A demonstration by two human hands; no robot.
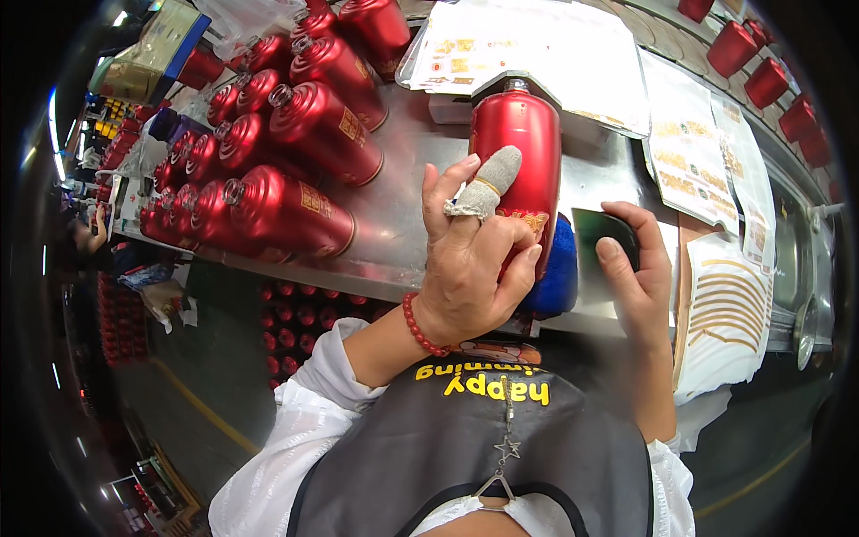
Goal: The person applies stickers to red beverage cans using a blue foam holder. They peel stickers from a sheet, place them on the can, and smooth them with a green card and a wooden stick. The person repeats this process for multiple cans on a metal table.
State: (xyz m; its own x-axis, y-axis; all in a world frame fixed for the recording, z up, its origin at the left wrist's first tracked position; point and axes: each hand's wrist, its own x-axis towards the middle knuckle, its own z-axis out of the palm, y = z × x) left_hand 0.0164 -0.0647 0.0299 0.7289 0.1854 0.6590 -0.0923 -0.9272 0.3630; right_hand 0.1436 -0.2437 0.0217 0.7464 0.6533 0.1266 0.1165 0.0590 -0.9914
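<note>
A glossy red bottle (516, 134) lies tilted in a dark cradle (548, 94), its neck pointing away from me. My left hand (470, 259) is over its near part. One finger, in a grey cloth finger cover (492, 183) held by a rubber band, rests along the bottle. The thumb and a bent finger come together by a gold decal (526, 219) on its side; anything between them is hidden. To the right, my right hand (640, 286) grips a flat dark-green scraper (595, 237) with a black edge. A blue cloth (559, 268) sits under the bottle's near end.
Many red bottles (291, 215) stand on the metal table (412, 170) at left. White decal sheets (537, 45) lie at the back, with more sheets (689, 143) at right. A sheet of curved gold strips (729, 304) is beside my right arm. More bottles (304, 318) are below the table.
</note>
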